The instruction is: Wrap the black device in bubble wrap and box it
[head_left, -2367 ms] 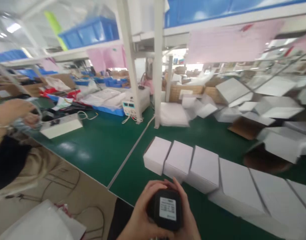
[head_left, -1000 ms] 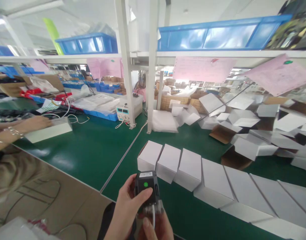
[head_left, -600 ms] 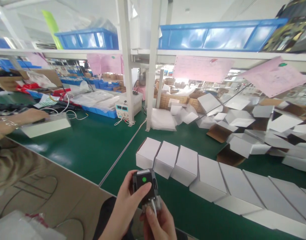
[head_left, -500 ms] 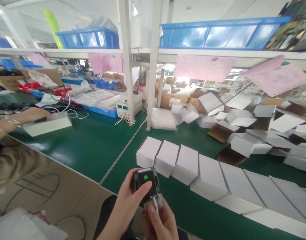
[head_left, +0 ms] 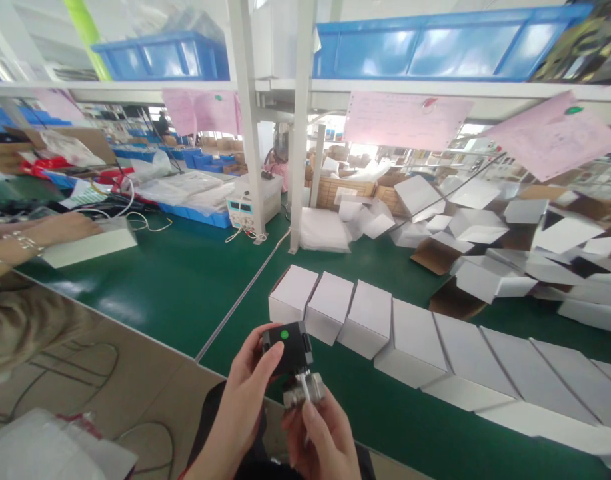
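Two hands are busy with one small gadget near the bottom of the view. The left hand (head_left: 245, 393) is curled around a small black boxy device with a green dot sticker on top (head_left: 286, 345), thumb pressed against its near face, so it's a firm closed grip. The right hand (head_left: 321, 433), just below, pinches a clear shiny plastic piece with a thin white cord (head_left: 304, 390) that hangs off the underside of the device. It looks like the person is mid-way through fitting or tidying that cord end, so the next move probably calls for a steady left grip while the right fingers work the piece carefully. Just beyond the hands sits a row of closed white cardboard boxes (head_left: 370, 319) on the green bench mat (head_left: 175, 287). Far off to the left, a co-worker's hand (head_left: 60, 228) rests on a long white box (head_left: 88, 243).
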### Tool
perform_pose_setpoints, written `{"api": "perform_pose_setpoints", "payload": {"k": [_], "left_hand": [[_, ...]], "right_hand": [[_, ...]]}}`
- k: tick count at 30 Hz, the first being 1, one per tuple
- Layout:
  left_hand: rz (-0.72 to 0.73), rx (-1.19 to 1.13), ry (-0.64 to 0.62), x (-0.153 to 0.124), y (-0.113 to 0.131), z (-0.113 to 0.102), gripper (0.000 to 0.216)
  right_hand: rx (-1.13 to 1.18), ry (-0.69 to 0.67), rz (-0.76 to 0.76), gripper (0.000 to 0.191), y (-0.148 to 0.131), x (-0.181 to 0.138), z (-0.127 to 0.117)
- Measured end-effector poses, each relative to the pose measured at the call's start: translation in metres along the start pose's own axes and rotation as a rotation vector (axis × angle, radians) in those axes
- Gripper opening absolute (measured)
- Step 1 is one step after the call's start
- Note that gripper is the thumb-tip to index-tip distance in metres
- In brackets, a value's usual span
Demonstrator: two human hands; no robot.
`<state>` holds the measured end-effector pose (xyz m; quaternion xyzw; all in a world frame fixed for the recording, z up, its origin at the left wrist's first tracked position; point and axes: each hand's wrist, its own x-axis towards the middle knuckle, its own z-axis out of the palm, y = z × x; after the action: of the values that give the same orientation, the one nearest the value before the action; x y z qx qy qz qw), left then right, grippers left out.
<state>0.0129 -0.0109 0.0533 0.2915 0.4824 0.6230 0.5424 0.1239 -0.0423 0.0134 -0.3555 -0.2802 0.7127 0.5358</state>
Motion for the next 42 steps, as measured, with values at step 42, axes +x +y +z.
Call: {"api": "perform_pose_setpoints", "payload": {"k": [42], "left_hand": [[0.151, -0.006, -0.369, 0.003, 0.007, -0.041, 0.071]], "right_hand": [[0.071, 0.013, 0.134, 0.061, -0.014, -0.012, 0.007]]}}
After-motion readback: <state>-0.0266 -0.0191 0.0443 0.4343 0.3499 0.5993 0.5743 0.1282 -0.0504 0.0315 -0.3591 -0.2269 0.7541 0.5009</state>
